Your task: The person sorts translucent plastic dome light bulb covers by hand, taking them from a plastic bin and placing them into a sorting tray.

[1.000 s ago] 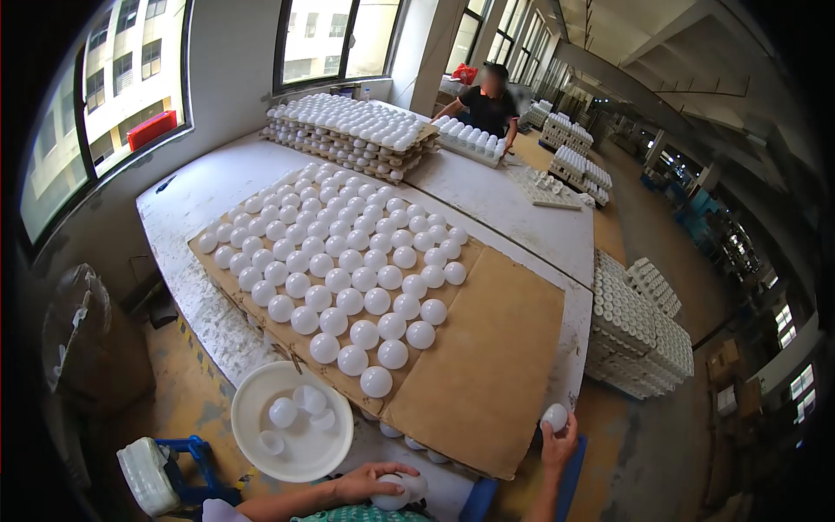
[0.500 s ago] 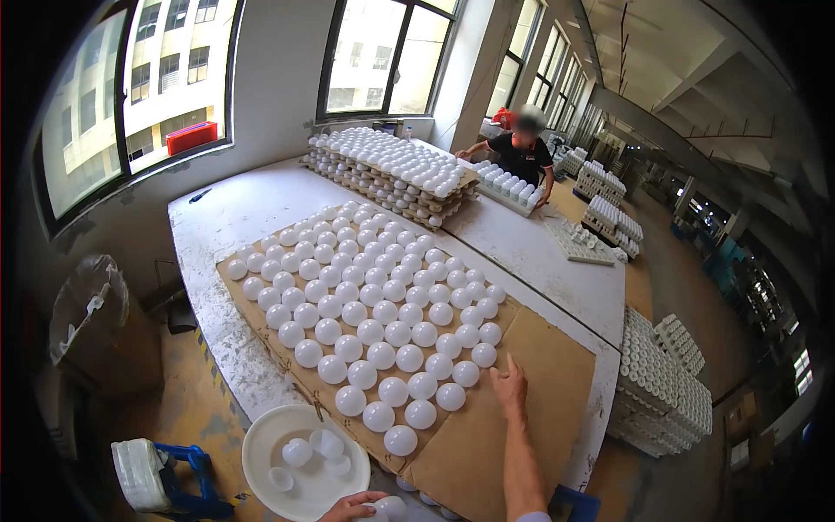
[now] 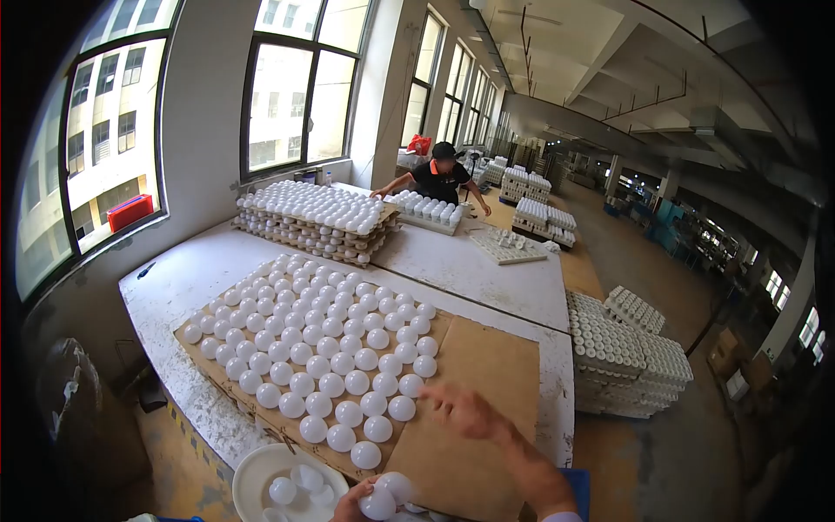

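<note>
My left hand [image 3: 351, 504], at the bottom edge of the view, is closed around white bulb covers [image 3: 378, 502], two of which show in its grip. Over the bare brown cardboard sheet [image 3: 487, 358] hovers my right hand [image 3: 463, 412], blurred by motion, fingers loosely stretched leftward. No object shows in it. Its fingertips are close to the near right edge of many round white bulb covers [image 3: 331, 385] set in staggered rows on the cardboard. Beside my left hand, a white basin [image 3: 247, 487] holds several loose covers [image 3: 282, 491].
The white table [image 3: 165, 304] carries stacked layers of covers [image 3: 313, 211] at the back. A person [image 3: 442, 178] works behind a tray of white pieces [image 3: 426, 209]. Tall stacks of trays [image 3: 622, 357] stand to the right. A bin with a plastic liner [image 3: 78, 400] stands left.
My view has shifted right and up, so the table sits further left. My right hand has drawn back from the covers' edge over the cardboard. My left hand still holds covers, now more visible.
</note>
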Available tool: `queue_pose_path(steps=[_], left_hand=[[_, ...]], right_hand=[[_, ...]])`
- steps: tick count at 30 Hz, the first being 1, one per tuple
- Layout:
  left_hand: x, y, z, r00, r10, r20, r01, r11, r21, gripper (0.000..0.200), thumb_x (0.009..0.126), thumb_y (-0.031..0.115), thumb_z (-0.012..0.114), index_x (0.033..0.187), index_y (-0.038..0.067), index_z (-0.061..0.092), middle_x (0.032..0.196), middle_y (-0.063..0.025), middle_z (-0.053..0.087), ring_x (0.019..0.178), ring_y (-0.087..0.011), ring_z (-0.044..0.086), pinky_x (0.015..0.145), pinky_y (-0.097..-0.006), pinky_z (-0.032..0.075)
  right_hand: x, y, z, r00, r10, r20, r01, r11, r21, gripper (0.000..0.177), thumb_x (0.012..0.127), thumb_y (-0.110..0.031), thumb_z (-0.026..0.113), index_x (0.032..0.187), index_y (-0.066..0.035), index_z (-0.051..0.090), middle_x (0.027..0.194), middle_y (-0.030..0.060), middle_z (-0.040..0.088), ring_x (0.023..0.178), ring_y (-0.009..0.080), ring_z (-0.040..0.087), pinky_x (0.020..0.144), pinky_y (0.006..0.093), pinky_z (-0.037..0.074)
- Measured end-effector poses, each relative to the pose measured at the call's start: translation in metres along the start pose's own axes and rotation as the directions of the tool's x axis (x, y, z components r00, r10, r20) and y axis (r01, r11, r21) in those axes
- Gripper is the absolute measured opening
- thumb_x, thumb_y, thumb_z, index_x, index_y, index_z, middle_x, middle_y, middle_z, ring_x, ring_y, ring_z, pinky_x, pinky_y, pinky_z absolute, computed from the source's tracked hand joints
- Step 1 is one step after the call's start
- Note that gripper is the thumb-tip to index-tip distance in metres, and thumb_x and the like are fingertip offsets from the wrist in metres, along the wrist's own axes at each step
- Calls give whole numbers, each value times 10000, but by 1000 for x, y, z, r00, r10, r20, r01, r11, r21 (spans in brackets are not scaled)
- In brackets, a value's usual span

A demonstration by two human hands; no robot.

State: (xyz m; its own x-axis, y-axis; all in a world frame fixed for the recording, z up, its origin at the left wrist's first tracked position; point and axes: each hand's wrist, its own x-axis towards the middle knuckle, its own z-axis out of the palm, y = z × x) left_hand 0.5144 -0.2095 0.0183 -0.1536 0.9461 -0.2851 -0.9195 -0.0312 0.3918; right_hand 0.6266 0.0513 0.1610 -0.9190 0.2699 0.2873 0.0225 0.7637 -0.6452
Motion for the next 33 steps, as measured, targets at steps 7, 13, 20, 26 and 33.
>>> queue_pose_path(steps=[7, 13, 20, 26, 33], left_hand=[[-13, -10, -8, 955, -285, 77, 278, 956, 96, 491, 790, 267, 587, 1206, 27, 488, 1178, -145, 545, 1063, -288, 554, 856, -430, 497], [6, -67, -29, 922, -388, -12, 388, 922, -5, 403, 863, 285, 570, 1171, 30, 523, 1137, -193, 599, 1016, -351, 607, 883, -442, 515], [-15, -63, 21, 926, -305, 221, 295, 952, 75, 405, 855, 286, 587, 1160, 23, 534, 1127, -183, 606, 1016, -341, 606, 862, -427, 525], [-9, -64, -4, 840, -529, 122, 500, 842, 204, 362, 865, 152, 540, 1201, 23, 513, 1287, -221, 519, 1173, -380, 523, 928, -501, 477], [12, -39, 9, 859, -496, 127, 374, 778, 504, 472, 816, 274, 618, 1230, 71, 517, 1204, -179, 588, 1087, -337, 582, 904, -475, 493]], right_hand=[[-133, -46, 114, 983, -184, 19, 185, 979, -89, 571, 767, -200, 714, 1271, -12, 522, 1310, 174, 500, 1092, 336, 549, 918, 402, 474], [-190, -59, 124, 944, -227, -238, 141, 933, -330, 611, 668, -234, 808, 1198, -49, 567, 1138, 155, 596, 1006, 330, 580, 853, 417, 490], [-327, -10, 101, 387, 405, -828, -715, 699, 8, 590, 647, -344, 811, 1141, -93, 608, 985, 183, 645, 878, 370, 622, 747, 444, 512], [-423, 57, 142, 400, 841, -365, -891, 265, -367, 539, 713, -357, 761, 1171, -114, 616, 1027, 225, 655, 868, 347, 664, 745, 500, 514], [-455, 105, 169, 519, 764, -384, -789, 254, -560, 525, 661, -414, 752, 1078, -112, 652, 1101, 159, 610, 1072, 338, 561, 923, 440, 458]])
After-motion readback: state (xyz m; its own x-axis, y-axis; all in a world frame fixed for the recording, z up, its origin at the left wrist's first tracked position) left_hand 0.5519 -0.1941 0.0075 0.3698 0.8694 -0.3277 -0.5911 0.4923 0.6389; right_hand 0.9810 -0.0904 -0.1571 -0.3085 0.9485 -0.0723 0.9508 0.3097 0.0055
